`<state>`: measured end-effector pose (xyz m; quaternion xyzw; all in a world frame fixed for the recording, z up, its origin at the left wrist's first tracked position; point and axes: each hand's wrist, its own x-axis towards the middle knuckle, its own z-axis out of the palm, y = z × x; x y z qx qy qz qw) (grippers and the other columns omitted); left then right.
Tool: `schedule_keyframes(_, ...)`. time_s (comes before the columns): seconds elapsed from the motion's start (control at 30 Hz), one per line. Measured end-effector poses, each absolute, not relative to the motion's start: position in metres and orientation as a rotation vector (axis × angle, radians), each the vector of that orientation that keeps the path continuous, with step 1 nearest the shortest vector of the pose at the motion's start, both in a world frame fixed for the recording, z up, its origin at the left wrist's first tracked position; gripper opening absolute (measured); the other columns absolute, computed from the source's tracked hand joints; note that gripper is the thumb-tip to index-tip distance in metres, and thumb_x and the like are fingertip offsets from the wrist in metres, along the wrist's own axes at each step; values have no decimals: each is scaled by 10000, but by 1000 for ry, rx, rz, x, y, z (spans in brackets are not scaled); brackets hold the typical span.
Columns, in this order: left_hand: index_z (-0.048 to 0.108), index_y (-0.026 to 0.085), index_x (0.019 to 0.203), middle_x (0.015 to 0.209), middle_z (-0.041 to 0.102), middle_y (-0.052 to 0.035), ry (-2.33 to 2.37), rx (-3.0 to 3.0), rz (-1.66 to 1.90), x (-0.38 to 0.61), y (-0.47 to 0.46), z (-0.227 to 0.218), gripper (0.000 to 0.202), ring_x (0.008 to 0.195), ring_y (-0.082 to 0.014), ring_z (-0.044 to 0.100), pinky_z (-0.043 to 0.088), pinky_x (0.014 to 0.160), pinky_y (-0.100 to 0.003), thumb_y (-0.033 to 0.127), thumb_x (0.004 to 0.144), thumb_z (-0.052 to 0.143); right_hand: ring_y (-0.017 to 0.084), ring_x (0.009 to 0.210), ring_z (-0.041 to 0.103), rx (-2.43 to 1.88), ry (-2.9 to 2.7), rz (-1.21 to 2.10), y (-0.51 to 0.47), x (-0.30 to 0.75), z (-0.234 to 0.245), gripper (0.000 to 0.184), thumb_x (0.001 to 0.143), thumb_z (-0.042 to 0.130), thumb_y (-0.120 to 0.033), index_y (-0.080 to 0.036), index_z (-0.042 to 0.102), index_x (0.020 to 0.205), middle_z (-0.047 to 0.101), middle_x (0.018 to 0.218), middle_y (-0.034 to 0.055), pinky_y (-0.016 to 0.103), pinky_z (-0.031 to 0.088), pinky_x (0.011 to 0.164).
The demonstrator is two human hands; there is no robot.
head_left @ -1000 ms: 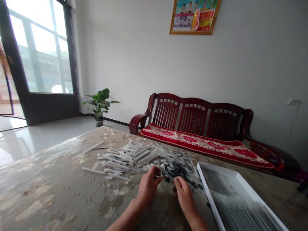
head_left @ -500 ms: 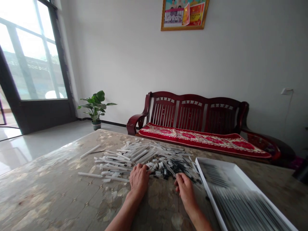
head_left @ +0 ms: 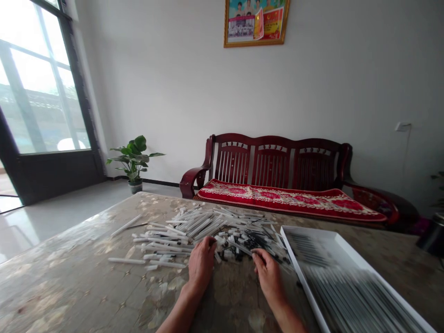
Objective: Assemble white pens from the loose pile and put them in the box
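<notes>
Many white pen barrels (head_left: 199, 224) lie heaped on the table. Small black and white pen caps (head_left: 239, 240) are strewn along the heap's near right side. At the heap's near edge, my left hand (head_left: 202, 259) has its fingers curled together beside the caps; whatever they hold, if anything, is hidden. Between the thumb and fingers of my right hand (head_left: 267, 270) is a slim greyish pen (head_left: 243, 249), slanting up and left over the black caps. To the right stands a shallow white box (head_left: 360, 252) with rows of assembled-looking grey pens (head_left: 357, 296), blurred in part.
The patterned table (head_left: 86, 277) fills the foreground. One loose barrel (head_left: 126, 225) and a thin dark rod (head_left: 137, 225) lie left of the heap. Beyond the table are a red wooden bench (head_left: 270, 162) and a potted plant (head_left: 133, 162). A dark container (head_left: 432, 236) stands far right.
The camera view has shifted slightly to the right. My left hand has turned a little, its fingertips drawn in near the caps. My right hand keeps its pinch on the pen.
</notes>
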<state>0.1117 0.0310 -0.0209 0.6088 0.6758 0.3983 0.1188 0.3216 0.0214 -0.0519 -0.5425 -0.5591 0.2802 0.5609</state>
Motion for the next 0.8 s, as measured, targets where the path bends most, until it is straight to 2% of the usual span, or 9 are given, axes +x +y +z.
schedule_keyframes(0.17, 635, 194, 925, 743, 691, -27, 1533, 1438, 1499, 116, 36, -24, 303, 730, -205, 648, 480, 674, -296, 434, 809, 490, 153, 500, 563, -1264, -1308, 622, 21, 325, -50, 388, 788, 526, -528, -191, 695, 881, 665, 689, 34, 260, 451, 489)
schedule_keyframes(0.27, 641, 175, 925, 615, 641, -3, 1447, 1328, 1494, 118, 37, -25, 397, 616, -203, 629, 456, 541, -277, 516, 764, 517, 155, 492, 549, -1281, -1299, 618, 21, 325, -49, 421, 794, 510, -559, -193, 696, 889, 655, 669, 33, 260, 422, 456)
schedule_keyframes(0.37, 659, 176, 883, 552, 624, 6, 1512, 1326, 1471, 119, 35, -24, 413, 561, -199, 620, 433, 502, -270, 545, 741, 542, 154, 492, 543, -1304, -1292, 604, 21, 324, -49, 468, 789, 498, -604, -192, 697, 886, 649, 657, 32, 258, 417, 451)
schedule_keyframes(0.47, 656, 181, 855, 602, 672, -16, 1489, 1263, 1466, 119, 35, -23, 394, 596, -215, 664, 462, 501, -275, 544, 737, 558, 154, 501, 547, -1305, -1293, 601, 21, 324, -49, 478, 797, 488, -613, -190, 694, 886, 659, 679, 38, 261, 434, 470)
schedule_keyframes(0.57, 638, 178, 847, 701, 715, -42, 1301, 1080, 1474, 121, 38, -26, 372, 686, -227, 710, 538, 565, -297, 526, 717, 613, 149, 509, 551, -1280, -1305, 595, 21, 324, -49, 434, 810, 501, -572, -190, 692, 882, 665, 706, 40, 261, 453, 503)
schedule_keyframes(0.67, 637, 170, 857, 706, 723, -42, 1167, 949, 1466, 125, 40, -30, 370, 718, -223, 726, 577, 628, -312, 483, 672, 701, 146, 507, 550, -1258, -1320, 599, 20, 324, -49, 396, 815, 515, -533, -187, 694, 884, 662, 706, 38, 258, 445, 499)
schedule_keyframes(0.8, 644, 149, 865, 717, 733, -49, 1103, 905, 1438, 129, 40, -32, 418, 706, -219, 734, 589, 632, -306, 469, 624, 762, 141, 506, 546, -1257, -1342, 587, 20, 323, -49, 367, 826, 517, -505, -192, 699, 886, 656, 695, 32, 247, 423, 478)
